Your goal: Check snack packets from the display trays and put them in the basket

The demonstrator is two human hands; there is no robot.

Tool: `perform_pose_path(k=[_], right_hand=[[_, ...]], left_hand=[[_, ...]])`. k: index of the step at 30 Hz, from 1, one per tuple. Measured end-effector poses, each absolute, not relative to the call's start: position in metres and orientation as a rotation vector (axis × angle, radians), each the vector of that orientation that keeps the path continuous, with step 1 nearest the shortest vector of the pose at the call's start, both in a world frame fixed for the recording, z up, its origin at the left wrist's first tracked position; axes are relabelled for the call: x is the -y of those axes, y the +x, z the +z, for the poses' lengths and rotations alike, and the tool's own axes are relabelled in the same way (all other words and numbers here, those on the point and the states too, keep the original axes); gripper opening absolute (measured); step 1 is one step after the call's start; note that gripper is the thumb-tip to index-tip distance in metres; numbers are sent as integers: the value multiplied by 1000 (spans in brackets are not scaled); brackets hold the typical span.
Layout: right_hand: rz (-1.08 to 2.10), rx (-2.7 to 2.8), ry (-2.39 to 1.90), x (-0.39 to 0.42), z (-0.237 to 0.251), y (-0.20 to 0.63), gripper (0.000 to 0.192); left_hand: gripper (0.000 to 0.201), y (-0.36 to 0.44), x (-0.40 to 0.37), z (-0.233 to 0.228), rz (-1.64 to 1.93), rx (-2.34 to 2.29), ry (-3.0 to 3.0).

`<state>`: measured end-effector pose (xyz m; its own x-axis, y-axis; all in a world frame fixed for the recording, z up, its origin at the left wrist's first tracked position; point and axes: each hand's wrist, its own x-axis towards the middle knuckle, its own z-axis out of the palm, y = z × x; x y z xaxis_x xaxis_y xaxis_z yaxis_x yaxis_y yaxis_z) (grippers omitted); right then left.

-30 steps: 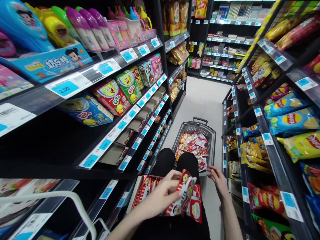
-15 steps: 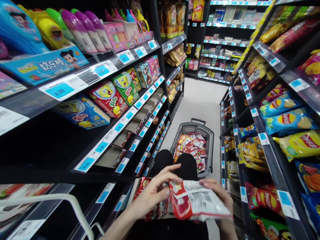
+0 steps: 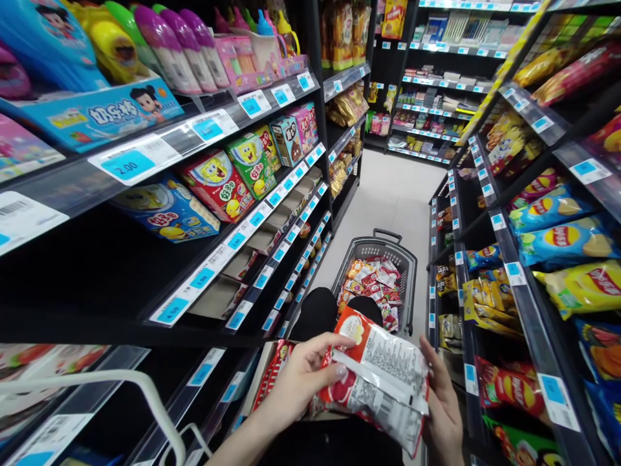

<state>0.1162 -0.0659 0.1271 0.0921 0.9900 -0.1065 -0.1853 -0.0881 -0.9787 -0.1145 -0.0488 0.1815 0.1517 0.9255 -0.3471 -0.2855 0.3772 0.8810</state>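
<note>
Two hands hold the snack packets between them: our left hand pinches their left edge with thumb on top, and our right hand cups their right edge, fingers closed behind. The packets lie tilted, printed back up, above our lap, near the grey basket.

From here I see the snack packets covering the fingers of my right hand, whose wrist runs off the bottom edge. Print on the packets is too small to read. Below my left hand, the box is mostly hidden.
</note>
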Motion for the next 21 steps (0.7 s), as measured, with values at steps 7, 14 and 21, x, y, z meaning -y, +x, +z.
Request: perform_pose_path(k=[7, 14, 21], right_hand=[[863, 1587, -1096, 59, 130, 129, 41], [673, 1651, -826, 54, 143, 122, 26], [649, 1424, -1336, 68, 148, 101, 31]], left_hand=[[32, -120, 43, 181, 1036, -1070, 768], [13, -123, 41, 190, 993, -1318, 1102], [13, -117, 45, 196, 1034, -1418, 1241]])
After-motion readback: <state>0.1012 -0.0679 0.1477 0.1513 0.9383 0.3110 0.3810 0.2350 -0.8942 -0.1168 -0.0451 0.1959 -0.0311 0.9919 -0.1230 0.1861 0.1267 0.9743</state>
